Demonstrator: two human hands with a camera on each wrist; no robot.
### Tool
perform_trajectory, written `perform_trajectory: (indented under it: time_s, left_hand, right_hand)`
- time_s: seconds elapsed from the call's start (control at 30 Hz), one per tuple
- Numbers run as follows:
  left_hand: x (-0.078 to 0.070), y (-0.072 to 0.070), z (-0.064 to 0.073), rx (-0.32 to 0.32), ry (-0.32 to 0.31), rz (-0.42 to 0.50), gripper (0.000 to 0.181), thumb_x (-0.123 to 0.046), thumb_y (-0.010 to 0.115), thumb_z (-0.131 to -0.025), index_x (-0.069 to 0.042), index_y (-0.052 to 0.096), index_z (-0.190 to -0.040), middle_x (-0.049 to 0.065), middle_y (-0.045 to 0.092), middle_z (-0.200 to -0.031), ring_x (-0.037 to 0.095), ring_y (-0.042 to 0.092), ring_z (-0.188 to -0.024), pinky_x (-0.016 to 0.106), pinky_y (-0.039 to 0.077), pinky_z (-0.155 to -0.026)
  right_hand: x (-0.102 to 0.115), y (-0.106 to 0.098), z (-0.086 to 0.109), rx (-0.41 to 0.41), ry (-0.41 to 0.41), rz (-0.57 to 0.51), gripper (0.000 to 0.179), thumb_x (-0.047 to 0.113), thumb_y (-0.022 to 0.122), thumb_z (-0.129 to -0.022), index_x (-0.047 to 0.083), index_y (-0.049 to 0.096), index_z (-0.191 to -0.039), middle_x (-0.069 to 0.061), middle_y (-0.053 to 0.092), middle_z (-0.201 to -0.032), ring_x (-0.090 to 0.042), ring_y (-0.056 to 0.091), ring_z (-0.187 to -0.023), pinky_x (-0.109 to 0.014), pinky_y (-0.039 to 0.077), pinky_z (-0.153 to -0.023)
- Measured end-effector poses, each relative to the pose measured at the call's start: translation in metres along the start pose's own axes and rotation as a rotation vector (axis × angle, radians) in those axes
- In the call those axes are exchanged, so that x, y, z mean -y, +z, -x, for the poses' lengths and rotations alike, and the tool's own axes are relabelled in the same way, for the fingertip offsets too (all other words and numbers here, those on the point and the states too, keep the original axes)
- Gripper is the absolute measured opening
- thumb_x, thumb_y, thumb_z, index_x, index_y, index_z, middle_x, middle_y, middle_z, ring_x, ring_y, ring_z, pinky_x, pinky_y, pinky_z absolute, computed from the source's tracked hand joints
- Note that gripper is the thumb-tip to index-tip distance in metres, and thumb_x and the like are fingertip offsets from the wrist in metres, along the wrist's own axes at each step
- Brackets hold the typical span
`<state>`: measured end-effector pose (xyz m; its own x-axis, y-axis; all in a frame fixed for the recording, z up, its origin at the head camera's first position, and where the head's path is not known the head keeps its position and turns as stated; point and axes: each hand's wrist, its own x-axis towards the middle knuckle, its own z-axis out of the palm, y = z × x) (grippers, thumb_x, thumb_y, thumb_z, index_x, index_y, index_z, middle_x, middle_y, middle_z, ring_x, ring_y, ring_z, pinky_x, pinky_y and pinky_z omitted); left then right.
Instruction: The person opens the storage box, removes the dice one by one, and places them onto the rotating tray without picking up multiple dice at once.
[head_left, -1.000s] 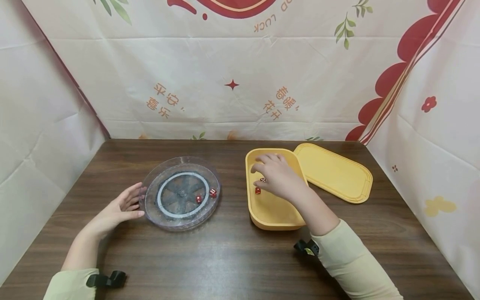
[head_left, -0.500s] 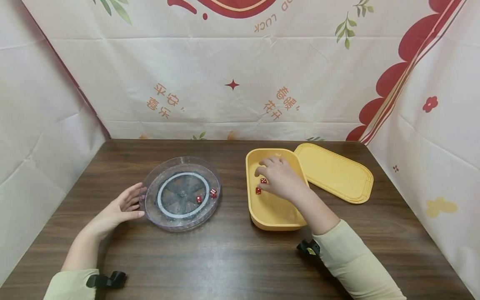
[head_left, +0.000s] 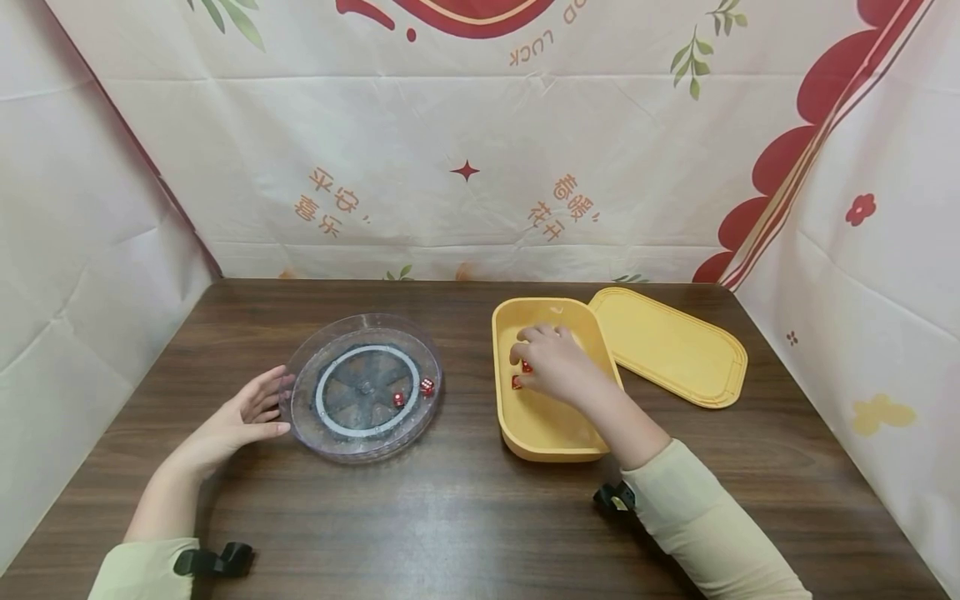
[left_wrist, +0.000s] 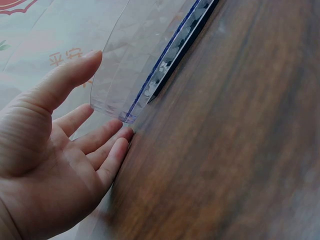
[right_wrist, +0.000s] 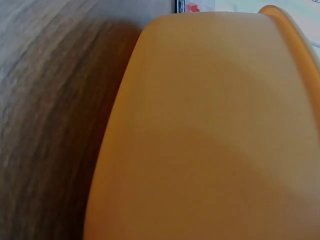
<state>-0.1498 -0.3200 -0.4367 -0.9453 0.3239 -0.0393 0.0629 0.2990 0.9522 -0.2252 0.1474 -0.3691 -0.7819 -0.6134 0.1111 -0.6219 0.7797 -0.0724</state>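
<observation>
A round clear plastic tray (head_left: 352,448) with a dark, white-ringed base stands on the left, holding two red dice: one (head_left: 398,399) on the base, the other (head_left: 427,387) near its right side. My left hand (head_left: 231,422) lies at the tray's left side, fingers extended, fingertips at the clear wall (left_wrist: 125,60) in the left wrist view. My right hand (head_left: 558,365) reaches into a yellow box (head_left: 551,429), fingers bent and spread above two more red dice (head_left: 527,367), partly covered by fingers. In the right wrist view the box wall (right_wrist: 200,125) hides this hand.
A yellow lid (head_left: 667,346) lies on the dark wooden table (head_left: 450,517), behind and right of the box. White printed cloth (head_left: 420,125) hangs behind the table and along both sides.
My right hand first draws slightly back to the right, uncovering the dice, then lowers over them, covering them partly. The left hand and the tray stay still.
</observation>
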Motion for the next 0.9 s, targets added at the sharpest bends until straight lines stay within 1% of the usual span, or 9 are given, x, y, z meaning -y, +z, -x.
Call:
perform_trajectory:
  time_s: [0.2,0.37,0.57,0.6,0.63,0.73,0.77,0.83,0.9]
  left_hand:
    - [0.001,0.000,0.000,0.001,0.000,0.000,0.084,-0.006,0.066,-0.089,-0.004,0.011,-0.152,0.026,0.019,-0.153,0.030,0.029,-0.132,0.012,0.034,-0.093]
    - [-0.001,0.001,0.000,-0.001,0.001,0.002,0.083,-0.006,0.066,-0.089,-0.004,0.012,-0.152,0.026,0.019,-0.152,0.026,0.031,-0.131,0.012,0.034,-0.093]
    - [-0.001,0.002,0.000,0.005,0.019,0.006,0.083,-0.004,0.065,-0.089,-0.003,0.011,-0.152,0.028,0.020,-0.151,0.042,0.024,-0.132,0.011,0.034,-0.092]
    - [-0.001,0.002,0.000,0.005,0.021,0.006,0.083,-0.003,0.065,-0.089,-0.003,0.012,-0.152,0.028,0.020,-0.151,0.042,0.024,-0.132,0.011,0.034,-0.092]
    - [-0.001,0.002,0.000,0.005,0.020,0.005,0.083,-0.004,0.065,-0.089,-0.003,0.011,-0.152,0.028,0.020,-0.151,0.039,0.025,-0.133,0.011,0.034,-0.092]
    - [-0.001,0.001,0.000,-0.001,0.009,0.002,0.083,-0.005,0.066,-0.089,-0.004,0.012,-0.152,0.027,0.020,-0.152,0.026,0.031,-0.131,0.011,0.034,-0.093]
    - [-0.001,0.001,0.000,-0.002,0.006,0.002,0.084,-0.005,0.066,-0.089,-0.004,0.012,-0.152,0.026,0.020,-0.152,0.023,0.032,-0.131,0.011,0.034,-0.093]
    - [-0.001,0.000,0.000,-0.002,0.005,0.004,0.084,-0.005,0.066,-0.089,-0.004,0.011,-0.152,0.026,0.020,-0.152,0.026,0.031,-0.132,0.011,0.034,-0.092]
    - [-0.002,0.001,0.000,0.000,0.010,0.007,0.084,-0.004,0.066,-0.089,-0.003,0.011,-0.152,0.026,0.020,-0.152,0.034,0.028,-0.133,0.011,0.034,-0.092]
  right_hand:
    - [0.000,0.002,-0.001,0.019,-0.007,0.001,0.020,0.025,0.080,-0.077,0.012,0.070,-0.089,-0.013,0.060,-0.115,-0.036,0.049,-0.113,-0.056,0.034,-0.092]
    - [0.000,0.005,-0.003,0.017,-0.017,0.016,0.020,0.024,0.081,-0.074,0.013,0.069,-0.085,-0.011,0.060,-0.109,-0.035,0.050,-0.109,-0.055,0.035,-0.089]
    - [0.001,0.009,-0.004,0.035,-0.011,0.034,0.017,0.021,0.081,-0.073,0.015,0.070,-0.084,-0.003,0.057,-0.092,-0.032,0.052,-0.100,-0.051,0.037,-0.083]
    - [0.001,0.010,-0.004,0.040,-0.012,0.043,0.016,0.021,0.081,-0.073,0.016,0.070,-0.083,-0.002,0.055,-0.089,-0.031,0.052,-0.098,-0.051,0.037,-0.082]
    - [0.001,0.010,-0.004,0.044,-0.011,0.047,0.017,0.021,0.082,-0.072,0.016,0.070,-0.083,-0.001,0.054,-0.087,-0.030,0.052,-0.096,-0.050,0.037,-0.081]
    - [0.002,0.010,-0.004,0.061,-0.009,0.061,0.018,0.022,0.083,-0.073,0.016,0.070,-0.083,0.001,0.052,-0.084,-0.030,0.052,-0.095,-0.050,0.038,-0.081]
    - [0.002,0.010,-0.004,0.068,-0.009,0.066,0.018,0.023,0.083,-0.073,0.016,0.070,-0.083,0.001,0.052,-0.084,-0.030,0.052,-0.095,-0.050,0.038,-0.081]
    - [0.002,0.011,-0.005,0.078,-0.007,0.071,0.017,0.024,0.082,-0.074,0.017,0.070,-0.083,0.002,0.052,-0.084,-0.030,0.052,-0.096,-0.051,0.038,-0.082]
    - [0.003,0.011,-0.005,0.085,-0.004,0.072,0.016,0.024,0.082,-0.074,0.018,0.070,-0.083,0.002,0.051,-0.083,-0.030,0.052,-0.096,-0.051,0.038,-0.083]
